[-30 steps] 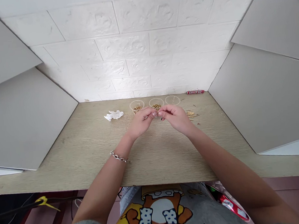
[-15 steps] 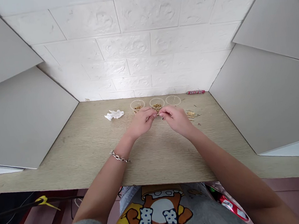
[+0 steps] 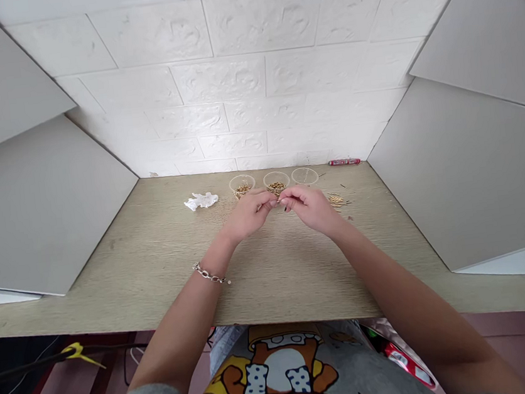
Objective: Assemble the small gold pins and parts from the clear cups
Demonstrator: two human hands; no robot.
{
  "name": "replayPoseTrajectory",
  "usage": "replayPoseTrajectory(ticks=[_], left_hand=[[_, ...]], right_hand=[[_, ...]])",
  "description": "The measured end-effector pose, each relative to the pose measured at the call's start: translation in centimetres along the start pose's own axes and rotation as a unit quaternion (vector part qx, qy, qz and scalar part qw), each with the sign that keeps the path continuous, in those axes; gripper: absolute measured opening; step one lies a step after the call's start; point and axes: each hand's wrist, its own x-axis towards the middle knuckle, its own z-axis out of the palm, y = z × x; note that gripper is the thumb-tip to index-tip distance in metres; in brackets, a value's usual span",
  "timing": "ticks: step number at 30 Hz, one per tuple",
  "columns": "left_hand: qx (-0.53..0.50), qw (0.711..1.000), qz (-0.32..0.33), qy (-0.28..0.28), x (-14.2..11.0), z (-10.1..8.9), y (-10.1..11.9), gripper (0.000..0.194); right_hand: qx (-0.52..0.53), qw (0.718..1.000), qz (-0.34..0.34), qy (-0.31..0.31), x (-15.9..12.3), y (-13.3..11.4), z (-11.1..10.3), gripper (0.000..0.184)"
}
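Note:
My left hand [image 3: 251, 213] and my right hand [image 3: 310, 207] meet fingertip to fingertip above the middle of the table. Both are closed in a pinch; whatever sits between the fingertips is too small to name. Just beyond them stand three clear round cups. The left cup [image 3: 241, 180] and the middle cup [image 3: 276, 178] hold small gold-coloured pieces, partly hidden by my fingers. In the right cup [image 3: 305, 176] little can be made out. A small pile of thin gold-coloured sticks [image 3: 337, 201] lies right of my right hand.
Crumpled white tissue [image 3: 201, 201] lies left of the cups. A red pen-like tube [image 3: 344, 162] rests against the white brick-pattern wall [image 3: 239, 79]. Grey panels [image 3: 46, 209] flank the wooden table [image 3: 295, 282] on both sides.
My hands stay together in nearly the same spot, with only slight finger movement. The whole view has shifted a little.

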Motion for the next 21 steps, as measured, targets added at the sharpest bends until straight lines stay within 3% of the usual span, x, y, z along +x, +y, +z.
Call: replayPoseTrajectory(ticks=[8, 21], left_hand=[[0.065, 0.998, 0.011, 0.015, 0.0, 0.4, 0.0, 0.024], [0.091, 0.995, -0.028, 0.024, 0.0, 1.3, -0.1, 0.025]], right_hand=[[-0.097, 0.994, -0.039, 0.004, 0.2, 0.3, 0.1, 0.016], [-0.098, 0.994, -0.006, 0.049, 0.0, 0.7, 1.2, 0.017]])
